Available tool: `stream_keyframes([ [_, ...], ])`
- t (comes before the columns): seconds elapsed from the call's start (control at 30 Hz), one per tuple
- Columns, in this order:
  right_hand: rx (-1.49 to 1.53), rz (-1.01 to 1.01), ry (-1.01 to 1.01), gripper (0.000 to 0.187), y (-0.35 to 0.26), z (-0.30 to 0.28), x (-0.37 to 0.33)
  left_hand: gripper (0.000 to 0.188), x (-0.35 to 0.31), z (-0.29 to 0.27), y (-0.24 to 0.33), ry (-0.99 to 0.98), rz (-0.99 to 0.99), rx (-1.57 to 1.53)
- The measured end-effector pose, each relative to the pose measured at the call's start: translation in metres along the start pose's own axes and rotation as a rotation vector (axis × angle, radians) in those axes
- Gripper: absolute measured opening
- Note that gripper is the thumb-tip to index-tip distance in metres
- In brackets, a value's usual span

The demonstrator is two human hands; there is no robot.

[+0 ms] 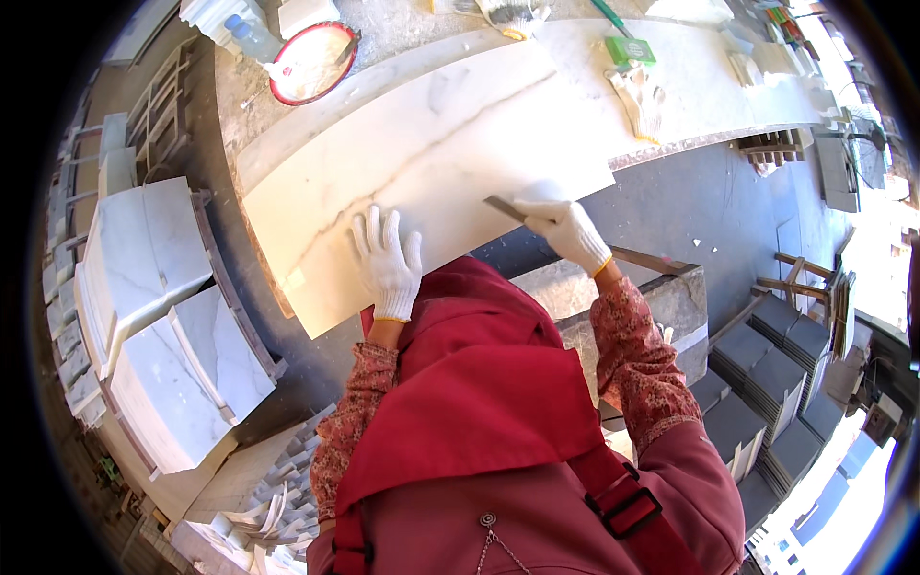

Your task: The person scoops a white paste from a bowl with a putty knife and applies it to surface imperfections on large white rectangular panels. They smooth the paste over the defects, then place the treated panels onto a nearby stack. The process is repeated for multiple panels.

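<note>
In front of me a large white marble slab [422, 163] with a brown vein lies on a work table, its near edge toward my body. My left hand [388, 259], in a white knitted glove, rests flat on the slab with fingers spread. My right hand [567, 233], gloved too, is closed around a flat scraper blade [504, 208]. That blade sits low over the slab near its front edge; whether it touches the surface I cannot tell.
A red-rimmed bowl [311, 62] of pale paste stands at the table's far left, beside a plastic bottle [251, 38]. Spare gloves [635, 101] and a green box [630, 51] lie far right. Stacked marble slabs [153, 240] stand left; grey tile stacks [762, 369] stand right.
</note>
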State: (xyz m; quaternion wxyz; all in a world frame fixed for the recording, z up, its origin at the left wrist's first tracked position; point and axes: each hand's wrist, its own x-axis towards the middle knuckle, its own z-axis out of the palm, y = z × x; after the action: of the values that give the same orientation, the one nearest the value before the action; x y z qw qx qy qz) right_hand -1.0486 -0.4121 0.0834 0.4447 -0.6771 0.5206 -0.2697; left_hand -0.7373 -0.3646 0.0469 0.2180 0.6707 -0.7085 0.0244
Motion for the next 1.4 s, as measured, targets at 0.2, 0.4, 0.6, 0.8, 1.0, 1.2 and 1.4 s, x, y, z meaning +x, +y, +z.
stream_keyframes([
  [0.2, -0.061, 0.242, 0.470, 0.033, 0.024, -0.016, 0.004, 0.047, 0.000, 0.001, 0.001, -0.004, -0.004, 0.016],
  [0.4, -0.519, 0.204, 0.585, 0.033, 0.041, -0.036, 0.027, 0.048, 0.000, -0.002, 0.003, -0.028, -0.023, -0.053],
  [0.6, -0.147, 0.168, 0.035, 0.038, 0.020, -0.007, 0.013, 0.051, 0.004, -0.010, 0.007, -0.053, -0.053, -0.084],
  [0.8, 0.209, 0.291, 0.134, 0.040, -0.046, 0.028, 0.048, 0.056, 0.005, 0.010, 0.051, -0.333, 0.301, -0.314],
  [1.0, -0.023, -0.008, 0.138, 0.034, -0.085, 0.064, 0.148, 0.061, 0.078, -0.014, 0.005, -0.297, 0.184, -0.166],
  [1.2, -0.258, -0.267, 0.175, 0.030, -0.109, 0.097, 0.264, 0.068, 0.094, -0.013, -0.181, -0.112, -0.262, 0.260],
  [1.4, -0.537, -0.246, 0.319, 0.028, -0.107, 0.126, 0.346, 0.067, 0.105, -0.039, -0.239, -0.142, -0.423, 0.181],
])
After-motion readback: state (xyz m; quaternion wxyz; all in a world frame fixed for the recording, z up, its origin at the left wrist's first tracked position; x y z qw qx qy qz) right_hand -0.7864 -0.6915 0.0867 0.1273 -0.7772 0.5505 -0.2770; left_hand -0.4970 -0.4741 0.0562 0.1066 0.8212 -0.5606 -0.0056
